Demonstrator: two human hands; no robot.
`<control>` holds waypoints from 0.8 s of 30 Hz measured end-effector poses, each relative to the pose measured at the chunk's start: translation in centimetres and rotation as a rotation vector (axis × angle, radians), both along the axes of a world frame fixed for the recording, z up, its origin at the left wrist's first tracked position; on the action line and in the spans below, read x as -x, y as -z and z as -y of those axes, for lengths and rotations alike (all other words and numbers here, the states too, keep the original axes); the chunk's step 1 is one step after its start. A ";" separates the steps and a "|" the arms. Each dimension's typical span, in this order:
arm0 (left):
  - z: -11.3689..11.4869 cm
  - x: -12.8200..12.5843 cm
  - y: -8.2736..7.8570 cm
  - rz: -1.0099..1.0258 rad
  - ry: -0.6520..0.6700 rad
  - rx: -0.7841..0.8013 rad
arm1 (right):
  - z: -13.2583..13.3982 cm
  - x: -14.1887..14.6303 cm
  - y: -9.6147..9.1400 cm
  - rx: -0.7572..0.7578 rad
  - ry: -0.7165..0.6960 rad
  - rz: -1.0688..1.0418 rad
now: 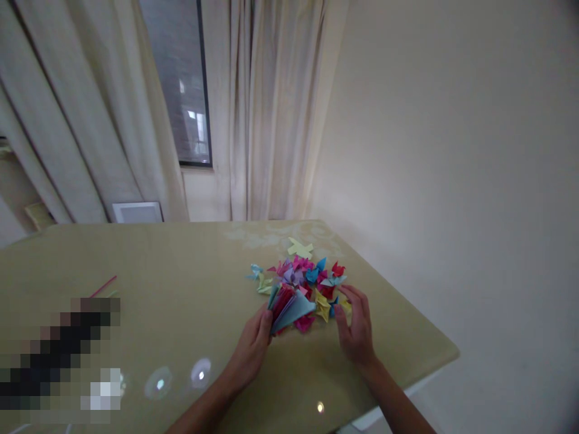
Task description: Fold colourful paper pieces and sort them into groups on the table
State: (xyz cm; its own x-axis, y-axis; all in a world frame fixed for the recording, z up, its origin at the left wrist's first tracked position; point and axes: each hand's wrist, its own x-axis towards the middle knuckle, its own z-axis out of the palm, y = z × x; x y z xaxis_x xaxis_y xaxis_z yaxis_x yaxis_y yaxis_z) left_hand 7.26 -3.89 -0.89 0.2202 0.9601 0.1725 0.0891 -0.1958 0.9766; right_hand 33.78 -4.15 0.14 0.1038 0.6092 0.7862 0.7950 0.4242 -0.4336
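My left hand is closed around a stack of coloured paper sheets, fanned at the top with blue, red and green edges showing. My right hand hovers beside the stack with fingers curled and slightly apart, its fingertips at a yellow folded piece. Behind both hands lies a pile of small folded origami pieces in pink, purple, blue, red and yellow on the olive-green table.
A pale yellow paper cutout lies beyond the pile. A thin red stick rests at the left. The table's right edge runs close to my right hand. Curtains and a window stand behind; a blurred patch covers the lower left.
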 end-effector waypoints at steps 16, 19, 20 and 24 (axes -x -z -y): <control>0.5 0.7 -0.5 -0.035 0.027 -0.113 | -3.6 12.4 -2.1 0.132 -0.678 -0.371; 0.9 0.7 -0.6 -0.133 0.068 -0.126 | -3.6 11.9 -2.1 0.139 -0.675 -0.422; 1.0 0.7 -0.7 -0.179 0.072 -0.121 | -3.6 11.9 -2.2 0.128 -0.704 -0.410; 1.2 0.9 -0.7 -0.227 0.096 -0.054 | -3.6 12.5 -2.4 0.074 -0.696 -0.435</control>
